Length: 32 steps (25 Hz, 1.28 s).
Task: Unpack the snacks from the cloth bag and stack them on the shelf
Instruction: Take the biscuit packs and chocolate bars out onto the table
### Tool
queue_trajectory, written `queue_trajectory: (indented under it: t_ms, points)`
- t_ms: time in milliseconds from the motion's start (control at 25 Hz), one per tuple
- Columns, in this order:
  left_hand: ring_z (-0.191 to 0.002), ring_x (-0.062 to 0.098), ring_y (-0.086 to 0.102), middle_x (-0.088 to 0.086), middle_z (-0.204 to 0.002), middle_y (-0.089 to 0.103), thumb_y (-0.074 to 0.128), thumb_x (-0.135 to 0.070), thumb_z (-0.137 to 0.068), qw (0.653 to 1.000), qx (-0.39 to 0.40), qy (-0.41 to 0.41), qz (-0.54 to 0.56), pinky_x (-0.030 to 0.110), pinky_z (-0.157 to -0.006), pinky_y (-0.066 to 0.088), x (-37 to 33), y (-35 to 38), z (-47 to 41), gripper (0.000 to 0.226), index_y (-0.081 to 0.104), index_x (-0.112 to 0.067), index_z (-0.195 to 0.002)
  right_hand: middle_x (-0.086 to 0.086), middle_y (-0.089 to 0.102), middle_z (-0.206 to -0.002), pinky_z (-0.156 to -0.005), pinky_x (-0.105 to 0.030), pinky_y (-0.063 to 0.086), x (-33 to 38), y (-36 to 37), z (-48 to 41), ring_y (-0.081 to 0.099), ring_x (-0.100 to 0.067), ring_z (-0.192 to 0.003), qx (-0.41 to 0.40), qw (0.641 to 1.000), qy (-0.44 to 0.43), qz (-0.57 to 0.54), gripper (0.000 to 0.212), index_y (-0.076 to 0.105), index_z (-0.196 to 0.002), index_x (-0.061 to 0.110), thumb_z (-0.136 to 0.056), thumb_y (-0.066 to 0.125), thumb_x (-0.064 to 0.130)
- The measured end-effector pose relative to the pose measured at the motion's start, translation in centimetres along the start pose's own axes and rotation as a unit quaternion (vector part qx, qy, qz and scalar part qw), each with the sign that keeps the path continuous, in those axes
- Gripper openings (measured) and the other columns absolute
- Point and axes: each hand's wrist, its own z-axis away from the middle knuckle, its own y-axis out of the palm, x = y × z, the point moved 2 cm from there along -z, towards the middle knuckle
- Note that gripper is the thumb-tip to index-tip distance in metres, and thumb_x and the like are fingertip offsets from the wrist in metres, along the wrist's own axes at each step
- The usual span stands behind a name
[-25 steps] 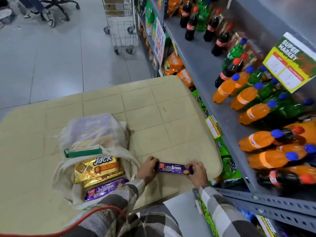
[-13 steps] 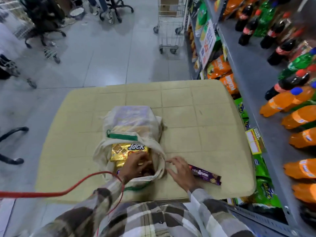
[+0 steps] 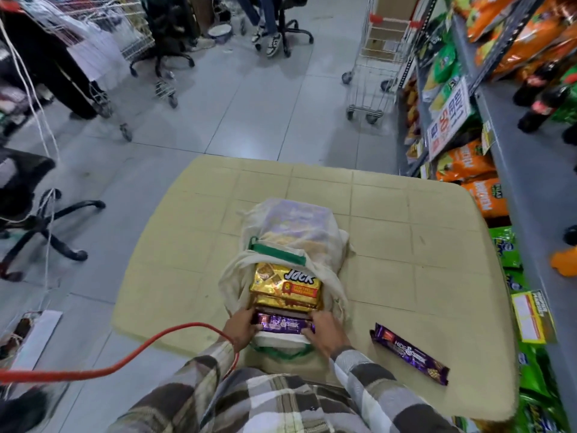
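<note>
The step in hand looks to be drawing a purple packet (image 3: pixel 282 325) out of the near mouth of the cloth bag (image 3: pixel 299 235). The left grip (image 3: pixel 242 328) is pinching its left end and the right grip (image 3: pixel 324 334) is closing over its right end, so both grips are holding this one packet.

To do it well, the person should be keeping the packet level and pulling it up and nearer. That way it is clearing the cloth lip without dragging the gold packets (image 3: pixel 285 284) that are lying just beyond it. A light pinch at the ends is likely sparing the brittle biscuits inside.

The packet is lying crosswise between the two grips, at the near edge of the counter (image 3: pixel 406 229), with its far side touching or nearly touching the gold stack. A second purple packet (image 3: pixel 409 354) is lying slantwise on the counter, right of the right grip and apart from it. The shelf (image 3: pixel 530 198) is standing further right.
</note>
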Motion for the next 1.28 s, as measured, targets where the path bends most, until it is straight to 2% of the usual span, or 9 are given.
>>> queue_trajectory:
  t_ms: [240,400,520,640,800,920,1040,1120,1280]
  points:
    - [-0.127,0.028,0.054,0.014,-0.135,0.059,0.074,-0.001,-0.077,0.994,0.044,-0.008,0.097,0.035,-0.107,0.042,0.9,-0.3,-0.5,0.062,0.049,-0.003,-0.134,-0.008,0.062,-0.128,-0.103,-0.036,0.049,0.6,1.0,0.0,0.059,-0.025,-0.117,0.058,0.998,0.019,0.009,0.044,0.062,-0.124,0.01,-0.088,0.071,0.033]
    - [-0.124,0.027,0.057,0.014,-0.132,0.062,0.072,-0.003,-0.08,0.992,0.027,0.018,0.118,0.038,-0.106,0.044,1.4,-0.9,-0.2,0.062,0.047,-0.004,-0.137,-0.006,0.055,-0.134,-0.109,-0.036,0.043,1.2,0.4,0.3,0.051,-0.023,-0.124,0.049,0.999,0.022,-0.002,0.047,0.058,-0.132,0.014,-0.092,0.064,0.038]
    - [-0.109,0.022,0.064,0.009,-0.119,0.068,0.066,-0.006,-0.088,0.98,-0.032,0.051,0.191,0.037,-0.098,0.052,1.5,-2.6,0.4,0.042,0.058,-0.018,-0.128,-0.001,0.054,-0.136,-0.112,-0.037,0.04,1.6,-0.6,0.6,0.047,-0.018,-0.129,0.021,0.999,0.003,-0.04,0.043,0.057,-0.133,0.019,-0.098,0.052,0.044]
    - [-0.095,0.012,0.065,0.001,-0.108,0.069,0.062,-0.013,-0.095,0.96,-0.095,0.079,0.252,0.026,-0.081,0.054,2.4,-5.0,1.1,0.027,0.064,-0.031,-0.115,0.004,0.057,-0.13,-0.109,-0.036,0.04,3.0,-1.7,0.3,0.047,-0.013,-0.126,-0.034,0.996,-0.028,-0.08,0.034,0.059,-0.125,0.028,-0.099,0.048,0.047]
    - [-0.069,0.006,0.066,0.013,-0.101,0.067,0.054,-0.006,-0.098,0.926,-0.158,0.058,0.339,0.019,-0.065,0.055,5.1,-8.4,1.6,0.025,0.063,-0.005,-0.121,0.006,0.065,-0.116,-0.096,-0.03,0.04,8.3,-3.3,-1.8,0.053,-0.013,-0.115,-0.081,0.983,-0.089,-0.136,0.028,0.066,-0.112,0.03,-0.099,0.048,0.047]
    - [-0.061,0.016,0.061,0.015,-0.093,0.067,0.051,-0.004,-0.099,0.915,-0.203,0.03,0.346,0.016,-0.06,0.051,8.2,-11.3,2.3,0.024,0.062,0.001,-0.12,0.004,0.069,-0.11,-0.096,-0.037,0.047,13.8,-3.9,-4.4,0.06,-0.017,-0.107,-0.07,0.976,-0.123,-0.165,0.025,0.066,-0.108,0.029,-0.097,0.053,0.047]
    - [-0.064,0.023,0.061,0.018,-0.094,0.069,0.051,-0.009,-0.1,0.898,-0.248,-0.001,0.363,0.014,-0.059,0.051,11.7,-13.5,2.7,0.023,0.063,0.0,-0.118,0.003,0.067,-0.11,-0.091,-0.034,0.049,18.6,-3.5,-7.0,0.06,-0.016,-0.103,-0.012,0.982,-0.146,-0.121,0.039,0.063,-0.113,0.026,-0.084,0.068,0.052]
    - [-0.066,0.024,0.061,0.021,-0.097,0.069,0.051,-0.009,-0.1,0.886,-0.267,-0.025,0.378,0.014,-0.059,0.052,14.2,-14.4,2.9,0.023,0.063,0.0,-0.117,-0.002,0.062,-0.113,-0.09,-0.032,0.046,21.5,-2.3,-8.7,0.058,-0.019,-0.105,0.025,0.984,-0.174,-0.043,0.047,0.06,-0.118,0.022,-0.078,0.077,0.039]
    - [-0.071,0.028,0.062,0.021,-0.099,0.069,0.052,-0.012,-0.1,0.87,-0.276,-0.071,0.401,0.015,-0.06,0.054,19.1,-14.9,2.5,0.023,0.064,-0.001,-0.116,-0.009,0.057,-0.119,-0.096,-0.038,0.046,25.9,1.1,-11.9,0.057,-0.028,-0.111,0.057,0.978,-0.196,0.032,0.04,0.058,-0.124,0.015,-0.086,0.069,0.016]
